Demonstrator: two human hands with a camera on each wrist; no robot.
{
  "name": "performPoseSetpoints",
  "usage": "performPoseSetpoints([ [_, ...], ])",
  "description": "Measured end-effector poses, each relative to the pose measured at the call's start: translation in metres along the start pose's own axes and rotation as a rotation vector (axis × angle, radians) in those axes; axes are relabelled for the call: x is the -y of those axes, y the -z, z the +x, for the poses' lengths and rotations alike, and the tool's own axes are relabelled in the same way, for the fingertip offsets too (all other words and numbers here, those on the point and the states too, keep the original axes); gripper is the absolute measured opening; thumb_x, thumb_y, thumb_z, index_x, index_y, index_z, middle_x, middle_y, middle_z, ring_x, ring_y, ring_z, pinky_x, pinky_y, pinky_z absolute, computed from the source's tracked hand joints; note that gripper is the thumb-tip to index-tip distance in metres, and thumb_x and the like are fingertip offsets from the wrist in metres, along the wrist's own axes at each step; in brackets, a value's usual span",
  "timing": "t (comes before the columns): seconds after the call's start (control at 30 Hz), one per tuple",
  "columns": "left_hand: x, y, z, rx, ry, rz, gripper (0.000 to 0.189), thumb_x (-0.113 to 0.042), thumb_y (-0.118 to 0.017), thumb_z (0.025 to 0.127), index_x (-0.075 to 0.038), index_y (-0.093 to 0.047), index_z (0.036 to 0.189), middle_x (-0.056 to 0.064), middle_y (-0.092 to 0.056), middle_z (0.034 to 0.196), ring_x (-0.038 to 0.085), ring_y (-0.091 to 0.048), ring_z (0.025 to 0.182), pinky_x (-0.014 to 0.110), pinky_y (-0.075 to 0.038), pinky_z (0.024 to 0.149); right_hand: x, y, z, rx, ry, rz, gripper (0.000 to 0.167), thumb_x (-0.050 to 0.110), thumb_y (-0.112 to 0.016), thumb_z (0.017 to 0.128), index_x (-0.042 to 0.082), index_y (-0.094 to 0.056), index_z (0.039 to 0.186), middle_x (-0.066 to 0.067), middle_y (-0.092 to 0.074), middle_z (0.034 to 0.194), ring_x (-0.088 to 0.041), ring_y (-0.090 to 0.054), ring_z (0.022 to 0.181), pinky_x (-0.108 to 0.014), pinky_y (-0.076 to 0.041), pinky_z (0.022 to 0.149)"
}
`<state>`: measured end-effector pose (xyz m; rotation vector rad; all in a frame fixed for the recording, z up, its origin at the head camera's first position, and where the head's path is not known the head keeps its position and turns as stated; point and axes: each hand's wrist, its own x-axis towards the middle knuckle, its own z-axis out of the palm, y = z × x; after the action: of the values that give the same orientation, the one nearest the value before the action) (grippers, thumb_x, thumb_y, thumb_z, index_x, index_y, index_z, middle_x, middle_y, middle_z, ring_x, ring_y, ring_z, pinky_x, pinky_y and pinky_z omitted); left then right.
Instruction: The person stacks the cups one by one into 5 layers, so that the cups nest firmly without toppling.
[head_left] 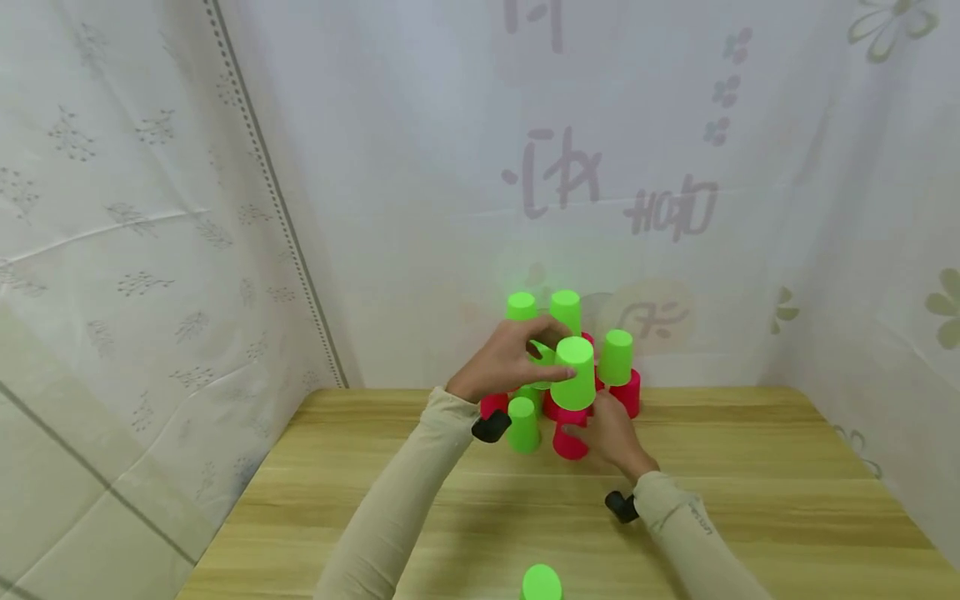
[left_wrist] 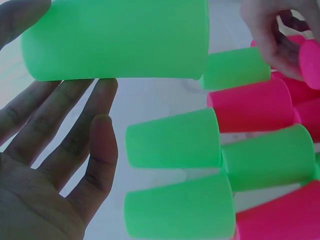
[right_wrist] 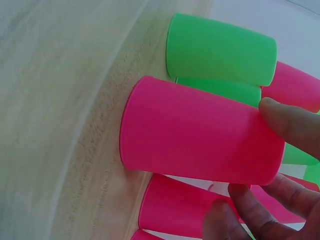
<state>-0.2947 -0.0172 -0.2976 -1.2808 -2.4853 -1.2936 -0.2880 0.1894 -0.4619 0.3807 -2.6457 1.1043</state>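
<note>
My left hand (head_left: pixel 504 360) holds an upside-down green cup (head_left: pixel 573 375) between thumb and fingers, up in front of a stack of cups. Lower down, my right hand (head_left: pixel 613 435) pinches the closed end of a red cup (right_wrist: pixel 200 132), its rim close to the tabletop. Whether that rim touches the table cannot be told. A green cup (head_left: pixel 523 427) stands to the left of it. Behind both hands rise piled green and red cups, with a green cup (head_left: pixel 566 310) among the highest and another green cup (head_left: pixel 616 358) on the right side. My hands hide part of the pile.
Another green cup (head_left: pixel 541 583) stands by itself near the bottom edge of the head view. The wooden table (head_left: pixel 360 467) ends at a printed white curtain (head_left: pixel 405 208) just behind the pile. More curtain hangs along both sides.
</note>
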Motion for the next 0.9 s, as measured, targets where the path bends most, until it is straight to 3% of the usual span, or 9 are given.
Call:
performPoseSetpoints([
  [0.27, -0.002, -0.007, 0.035, -0.034, 0.016, 0.070, 0.035, -0.031, -0.080, 0.084, -0.018, -0.065, 0.114, -0.005, -0.071, 0.105, 0.009, -0.065, 0.101, 0.026, -0.052, 0.081, 0.004, -0.001, -0.006, 0.007, -0.056, -0.048, 0.041, 0.023, -0.085, 0.079, 0.007, -0.066, 0.112, -0.008, -0.071, 0.107, -0.027, -0.064, 0.096, -0.038, -0.054, 0.081],
  [0.43, 0.001, -0.015, 0.051, -0.046, 0.016, 0.118, 0.039, -0.034, -0.079, 0.085, -0.021, -0.066, 0.120, -0.005, -0.071, 0.113, 0.013, -0.063, 0.107, 0.024, -0.051, 0.082, 0.003, -0.002, -0.007, 0.014, -0.078, -0.053, 0.041, 0.022, -0.085, 0.079, 0.009, -0.065, 0.111, -0.005, -0.070, 0.104, -0.021, -0.059, 0.090, -0.032, -0.049, 0.076],
  [0.7, 0.004, -0.022, 0.066, -0.075, 0.045, 0.226, 0.047, -0.035, -0.077, 0.087, -0.019, -0.067, 0.130, -0.001, -0.069, 0.121, 0.022, -0.055, 0.122, 0.033, -0.051, 0.099, 0.002, -0.004, -0.007, -0.004, -0.044, -0.026, 0.040, 0.020, -0.086, 0.077, 0.008, -0.065, 0.109, -0.006, -0.070, 0.102, -0.023, -0.062, 0.094, -0.037, -0.052, 0.082],
  [0.9, 0.006, -0.029, 0.073, -0.110, 0.082, 0.242, 0.048, -0.035, -0.075, 0.090, -0.015, -0.064, 0.132, 0.001, -0.064, 0.123, 0.022, -0.049, 0.126, 0.029, -0.051, 0.098, 0.000, -0.005, -0.007, -0.017, -0.046, -0.015, 0.040, 0.019, -0.086, 0.077, 0.009, -0.065, 0.109, -0.006, -0.070, 0.103, -0.023, -0.063, 0.095, -0.038, -0.053, 0.083],
])
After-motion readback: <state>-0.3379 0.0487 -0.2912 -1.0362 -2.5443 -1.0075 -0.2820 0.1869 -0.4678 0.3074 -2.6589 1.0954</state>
